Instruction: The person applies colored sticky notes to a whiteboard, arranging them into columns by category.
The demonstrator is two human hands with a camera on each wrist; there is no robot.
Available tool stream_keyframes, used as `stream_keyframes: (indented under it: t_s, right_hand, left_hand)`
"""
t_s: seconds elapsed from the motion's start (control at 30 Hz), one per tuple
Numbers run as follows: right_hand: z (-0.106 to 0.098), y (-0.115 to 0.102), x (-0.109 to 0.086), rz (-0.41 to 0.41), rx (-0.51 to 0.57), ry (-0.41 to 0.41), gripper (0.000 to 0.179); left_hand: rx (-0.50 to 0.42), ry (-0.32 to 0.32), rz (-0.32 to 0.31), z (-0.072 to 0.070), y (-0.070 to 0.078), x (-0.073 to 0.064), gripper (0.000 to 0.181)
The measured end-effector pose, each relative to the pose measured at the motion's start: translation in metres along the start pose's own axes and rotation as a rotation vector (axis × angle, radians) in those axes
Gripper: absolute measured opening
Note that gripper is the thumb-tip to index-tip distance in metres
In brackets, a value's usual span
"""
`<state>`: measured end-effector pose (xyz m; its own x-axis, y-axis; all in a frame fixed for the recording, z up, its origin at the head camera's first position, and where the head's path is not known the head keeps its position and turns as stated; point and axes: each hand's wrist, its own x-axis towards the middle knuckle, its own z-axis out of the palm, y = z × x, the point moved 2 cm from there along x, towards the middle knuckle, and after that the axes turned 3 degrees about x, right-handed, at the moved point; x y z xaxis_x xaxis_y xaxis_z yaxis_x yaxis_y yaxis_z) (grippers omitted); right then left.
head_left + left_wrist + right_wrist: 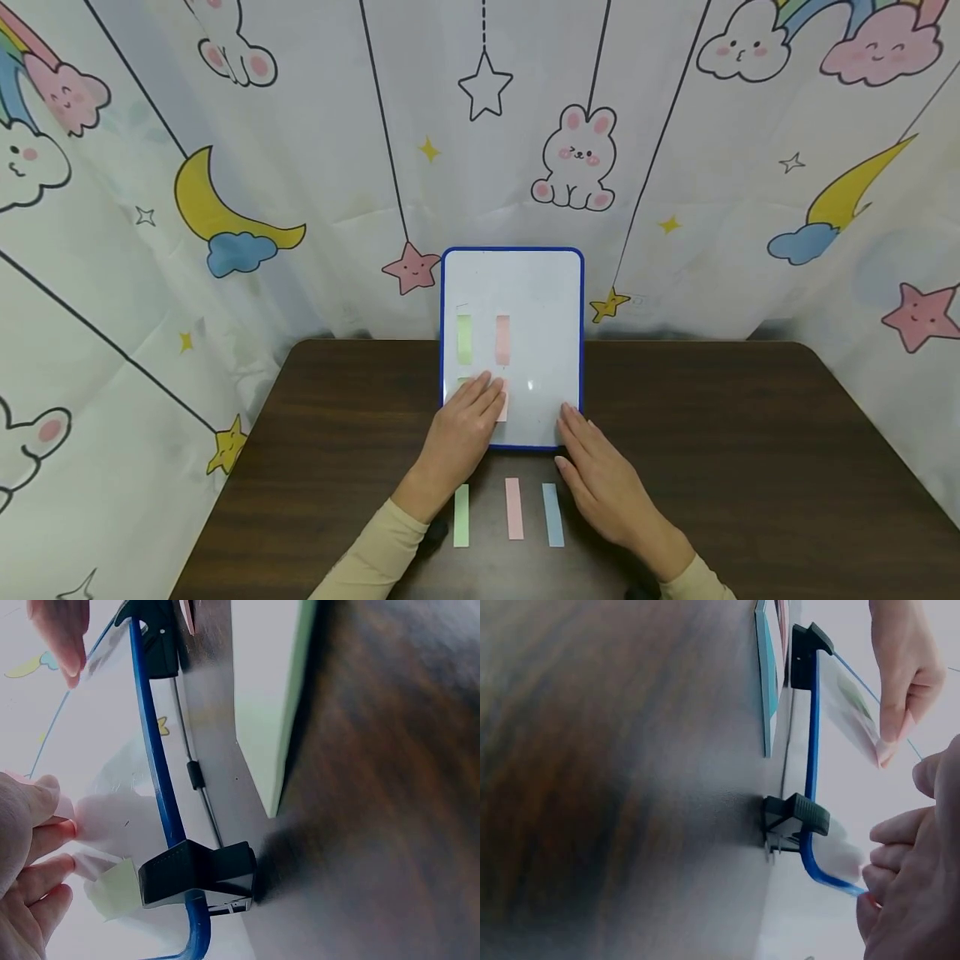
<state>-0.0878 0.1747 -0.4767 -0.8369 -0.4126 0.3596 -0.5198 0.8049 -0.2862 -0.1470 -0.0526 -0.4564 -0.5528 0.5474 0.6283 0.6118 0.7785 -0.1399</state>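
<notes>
A small whiteboard [543, 308] with a blue frame stands propped on the table. My left hand [467, 429] lies over its lower left part, fingers extended, fingertips on a pink paper strip [503, 410]. Beside that strip, a green strip [118, 889] is mostly hidden by the hand in the head view. Higher on the board are another green strip [464, 340] and a pink strip [502, 340]. My right hand [607, 483] rests its fairly straight fingers at the board's lower right edge. Its thumb is near the bottom corner.
Between my forearms, a green strip pad [461, 517], a pink strip pad [513, 508] and a blue strip pad [553, 515] lie in a row on the dark wooden table [720, 433]. Black clips [802, 814] support the board's bottom edge. A cartoon-printed curtain [315, 100] hangs behind.
</notes>
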Motion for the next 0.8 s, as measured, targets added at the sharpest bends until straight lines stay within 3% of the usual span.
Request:
stream_keyframes:
  t_s: [0.37,0.57,0.8]
  right_hand:
    - [0.0003,-0.0002,0.0002,0.049,0.010,-0.066,0.056]
    - [-0.0002,-0.0011,0.0001,0.050,0.006,-0.063,0.056]
    - [0.0002,-0.0004,-0.0005,0.033,0.002,-0.047,0.055]
  left_hand:
    - [-0.003,-0.041,-0.005,0.0001,-0.0013,-0.0009,0.039]
    - [0.008,-0.088,-0.013,-0.0026,0.0000,-0.0012,0.044]
    - [0.005,-0.098,-0.005,-0.0041,0.0025,-0.0021,0.043]
